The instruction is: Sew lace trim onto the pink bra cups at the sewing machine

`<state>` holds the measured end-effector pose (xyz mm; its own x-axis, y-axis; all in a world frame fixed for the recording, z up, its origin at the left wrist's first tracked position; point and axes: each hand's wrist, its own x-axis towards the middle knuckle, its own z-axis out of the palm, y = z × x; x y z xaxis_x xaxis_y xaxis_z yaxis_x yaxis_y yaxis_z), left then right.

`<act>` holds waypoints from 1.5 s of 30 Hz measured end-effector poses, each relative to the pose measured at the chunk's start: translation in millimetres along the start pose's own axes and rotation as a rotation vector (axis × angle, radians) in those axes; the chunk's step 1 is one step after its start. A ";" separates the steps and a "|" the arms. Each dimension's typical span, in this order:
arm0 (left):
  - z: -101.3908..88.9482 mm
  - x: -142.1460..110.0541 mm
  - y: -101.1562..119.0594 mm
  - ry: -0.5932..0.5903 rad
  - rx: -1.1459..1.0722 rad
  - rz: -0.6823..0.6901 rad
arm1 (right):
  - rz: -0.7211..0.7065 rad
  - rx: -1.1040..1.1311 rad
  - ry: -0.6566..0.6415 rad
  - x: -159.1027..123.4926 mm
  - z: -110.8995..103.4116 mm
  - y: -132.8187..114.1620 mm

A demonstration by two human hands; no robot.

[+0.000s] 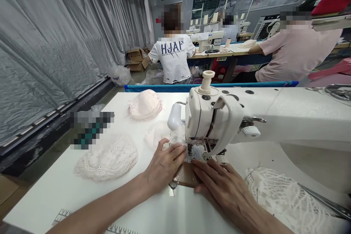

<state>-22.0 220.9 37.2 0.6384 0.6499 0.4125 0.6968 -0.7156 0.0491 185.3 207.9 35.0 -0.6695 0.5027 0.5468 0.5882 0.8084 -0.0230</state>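
A white sewing machine (pixel 201 117) stands before me, its needle area just past my fingertips. My left hand (pixel 167 162) lies palm down left of the presser foot, fingers stretched out over pale lace (pixel 177 136). Low and flat on the right is my right hand (pixel 219 177), its fingertips close to the foot and beside the brownish plate (pixel 187 175). What lies beneath both hands is mostly hidden. Left of the machine rest a pale pink bra cup (pixel 146 104), a fainter pale cup (pixel 156 135) and a lace-covered piece (pixel 109 157).
White lace (pixel 285 193) and scissors (pixel 323 199) lie at the right under the machine arm. Ruler markings (pixel 120 229) show along the front of the white table (pixel 148 208). Beyond a blue edge (pixel 164 87), people sit at other machines. Cardboard boxes (pixel 136 60) stand near the grey curtain.
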 end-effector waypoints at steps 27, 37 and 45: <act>-105.8 -98.8 74.2 -0.379 -0.722 -0.479 | 0.071 0.631 -0.551 13.1 -35.2 -83.3; -72.3 -131.8 142.1 -0.377 -1.730 -0.689 | 0.560 1.459 -0.905 -57.8 -96.5 -113.5; -41.4 -146.5 173.4 -0.440 -1.803 -0.993 | 0.694 1.449 -0.723 -120.3 -81.0 -122.7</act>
<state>-8.2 -8.9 22.9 0.5451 0.6883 -0.4786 -0.0693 0.6060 0.7925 230.4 23.4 39.9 -0.7781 0.5386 -0.3233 0.2548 -0.1997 -0.9461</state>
